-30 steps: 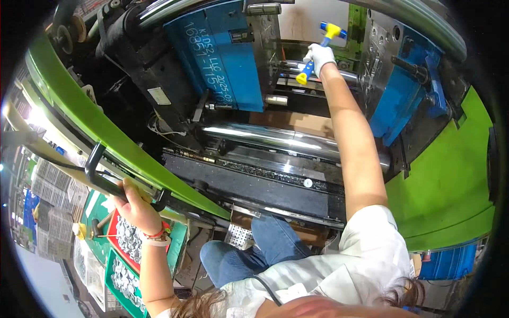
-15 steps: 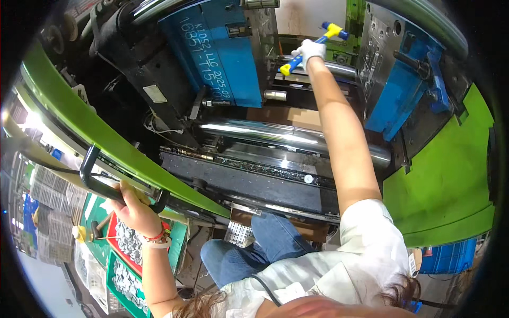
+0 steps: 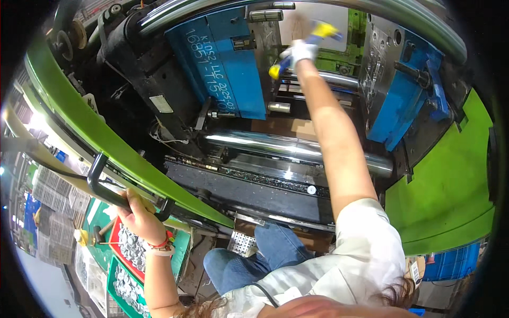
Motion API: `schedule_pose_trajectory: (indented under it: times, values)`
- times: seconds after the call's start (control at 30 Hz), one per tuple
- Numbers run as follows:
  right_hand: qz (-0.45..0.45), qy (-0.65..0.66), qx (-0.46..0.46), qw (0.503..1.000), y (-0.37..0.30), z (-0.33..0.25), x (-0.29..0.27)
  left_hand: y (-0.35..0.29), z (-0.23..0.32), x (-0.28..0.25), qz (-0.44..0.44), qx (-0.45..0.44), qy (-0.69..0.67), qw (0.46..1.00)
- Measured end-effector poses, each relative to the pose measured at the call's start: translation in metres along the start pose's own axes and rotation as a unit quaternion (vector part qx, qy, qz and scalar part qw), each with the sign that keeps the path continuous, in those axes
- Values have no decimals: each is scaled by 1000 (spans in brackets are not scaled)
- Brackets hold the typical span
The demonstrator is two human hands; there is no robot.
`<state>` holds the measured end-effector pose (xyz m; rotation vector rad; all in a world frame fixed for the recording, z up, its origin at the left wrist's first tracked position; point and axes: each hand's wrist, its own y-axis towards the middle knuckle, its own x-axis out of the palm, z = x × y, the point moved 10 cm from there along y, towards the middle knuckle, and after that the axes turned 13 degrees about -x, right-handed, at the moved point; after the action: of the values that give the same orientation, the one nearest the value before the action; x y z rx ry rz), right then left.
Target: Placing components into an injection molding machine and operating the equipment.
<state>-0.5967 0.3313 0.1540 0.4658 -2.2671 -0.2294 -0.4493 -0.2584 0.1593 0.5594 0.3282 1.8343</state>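
Note:
My right hand, in a white glove, is closed round the handle of a blue-and-yellow hammer. Motion blurs hand and tool. They are between two steel-faced mould halves, the left one and the right one, both painted blue; I see no contact with either. On the lower left, my bare left hand grips the black pull handle of a green machine door.
Shiny steel bars cross the machine below and above my right arm. A small white round piece lies on the dark ledge. Red and green trays of grey parts stand at lower left. A green panel borders the right.
The hammer and my right hand have shifted slightly left. My left hand stays on the door handle, while the whole view has moved a little.

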Motion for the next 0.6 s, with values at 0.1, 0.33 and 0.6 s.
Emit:
schedule_pose_trajectory:
  times: [0.1,0.33,0.6]
  values:
    - [-347,-141,141,917,-31,41,44,6,-2,1,-8,1,2,1000]
    - [7,-66,35,997,34,-18,-30,2,-4,-6,-16,-10,13,1000]
    - [-399,-141,156,892,-17,21,26,3,-6,-10,-16,-4,10,1000]
